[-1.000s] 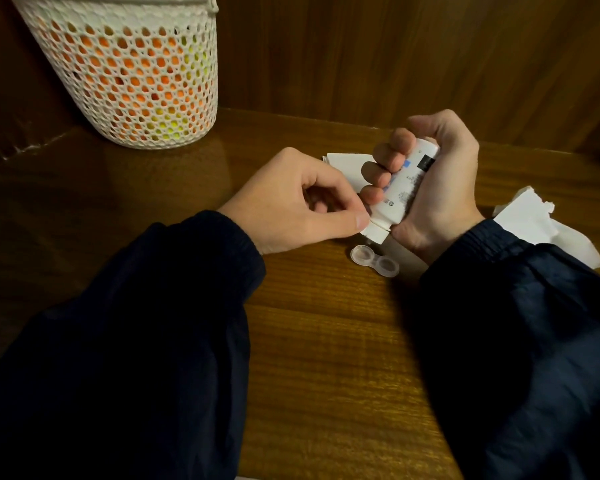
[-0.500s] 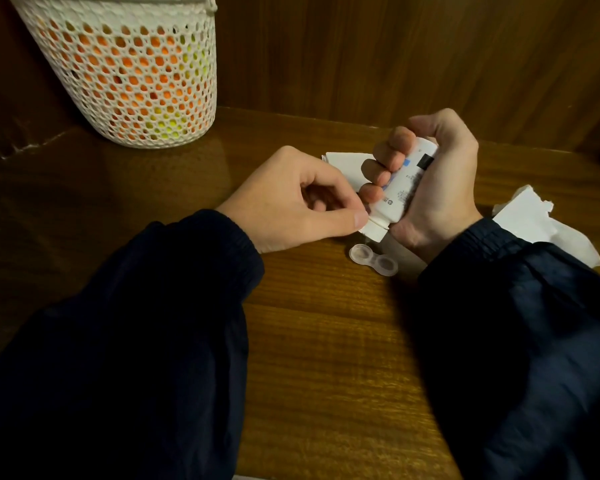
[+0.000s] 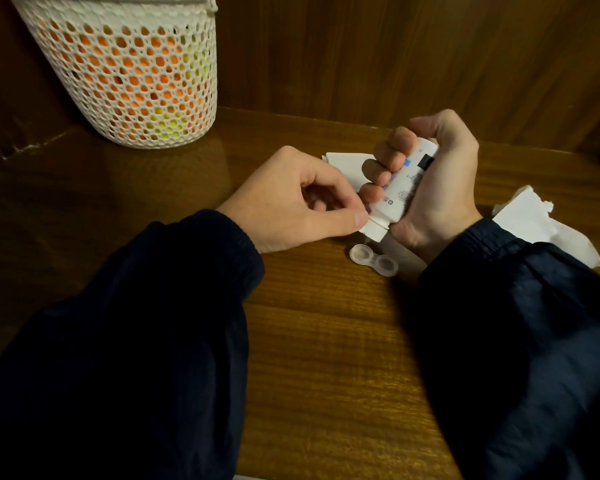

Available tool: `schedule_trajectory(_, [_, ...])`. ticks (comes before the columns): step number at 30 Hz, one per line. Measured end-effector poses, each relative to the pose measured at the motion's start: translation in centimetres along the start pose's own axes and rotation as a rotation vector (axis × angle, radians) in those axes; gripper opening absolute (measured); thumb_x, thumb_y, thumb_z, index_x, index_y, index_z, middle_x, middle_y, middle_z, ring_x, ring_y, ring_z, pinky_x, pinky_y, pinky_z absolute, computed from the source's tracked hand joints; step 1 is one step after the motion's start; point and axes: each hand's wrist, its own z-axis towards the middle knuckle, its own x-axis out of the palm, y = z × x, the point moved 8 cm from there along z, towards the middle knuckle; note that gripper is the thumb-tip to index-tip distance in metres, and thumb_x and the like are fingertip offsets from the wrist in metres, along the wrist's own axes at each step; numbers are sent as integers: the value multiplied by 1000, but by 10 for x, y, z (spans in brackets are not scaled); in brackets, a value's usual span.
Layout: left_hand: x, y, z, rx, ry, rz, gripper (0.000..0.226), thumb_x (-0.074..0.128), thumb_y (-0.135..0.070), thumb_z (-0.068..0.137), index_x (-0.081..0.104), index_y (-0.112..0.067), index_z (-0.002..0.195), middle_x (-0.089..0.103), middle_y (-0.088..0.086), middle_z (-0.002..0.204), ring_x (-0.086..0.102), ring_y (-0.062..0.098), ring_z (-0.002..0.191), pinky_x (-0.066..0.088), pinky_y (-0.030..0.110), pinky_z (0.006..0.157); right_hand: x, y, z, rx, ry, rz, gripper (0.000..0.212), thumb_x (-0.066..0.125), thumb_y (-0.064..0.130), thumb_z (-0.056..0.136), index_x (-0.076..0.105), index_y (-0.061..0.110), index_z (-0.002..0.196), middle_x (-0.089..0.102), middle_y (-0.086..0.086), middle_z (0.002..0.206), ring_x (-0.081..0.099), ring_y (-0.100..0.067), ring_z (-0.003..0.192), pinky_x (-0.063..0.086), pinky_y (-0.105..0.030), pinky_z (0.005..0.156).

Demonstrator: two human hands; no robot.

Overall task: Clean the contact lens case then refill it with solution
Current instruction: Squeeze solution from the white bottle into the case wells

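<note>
Solution bottle point(image 3: 400, 188): a small white bottle with a printed label, held tilted with its cap end down, directly above the contact lens case.
Right hand point(image 3: 433, 181): clenched around the solution bottle, fingers wrapped across the label, thumb behind it.
Left hand point(image 3: 291, 202): the white cap point(image 3: 374, 231) is pinched at its edge between thumb and forefinger; the other fingers are curled in.
Cap: seen at the bottle's low end; whether it is flipped open or still seated cannot be told for certain.
Contact lens case point(image 3: 373, 260): a clear two-well case lying flat on the wooden table point(image 3: 326, 341), both wells uncovered, just below the cap and beside the right wrist.
Folded tissue point(image 3: 347, 161): lying beyond the case, partly hidden behind both hands.
Crumpled tissue point(image 3: 541, 226): to the right of the case, partly under the right sleeve.
Mesh basket point(image 3: 129, 71): white, standing well apart from the case, far to the left at the back, with orange and yellow showing through.
</note>
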Motion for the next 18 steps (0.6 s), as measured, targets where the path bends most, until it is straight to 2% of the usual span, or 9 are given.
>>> schedule_trajectory(9, [0, -1, 0, 1, 0, 7, 5, 83, -24, 89, 85, -22, 94, 78, -5, 81, 60, 12, 67, 47, 22, 59, 1, 0, 0, -5, -2, -6, 39, 42, 29, 95, 42, 19, 57, 37, 2, 55, 32, -16, 50, 32, -24, 47])
schedule_trajectory(14, [0, -1, 0, 1, -2, 25, 5, 83, -25, 90, 85, -24, 94, 78, -6, 83, 66, 27, 75, 49, 27, 61, 0, 1, 0, -3, -1, -6, 41, 41, 29, 96, 43, 20, 56, 37, 2, 55, 32, -16, 49, 32, -24, 47])
schedule_trajectory(18, [0, -1, 0, 1, -4, 20, 5, 83, -25, 89, 85, -24, 94, 78, -5, 83, 66, 27, 74, 49, 26, 61, 1, 2, 0, -7, 4, -18, 41, 41, 29, 96, 43, 19, 56, 36, 2, 55, 32, -16, 49, 32, -23, 47])
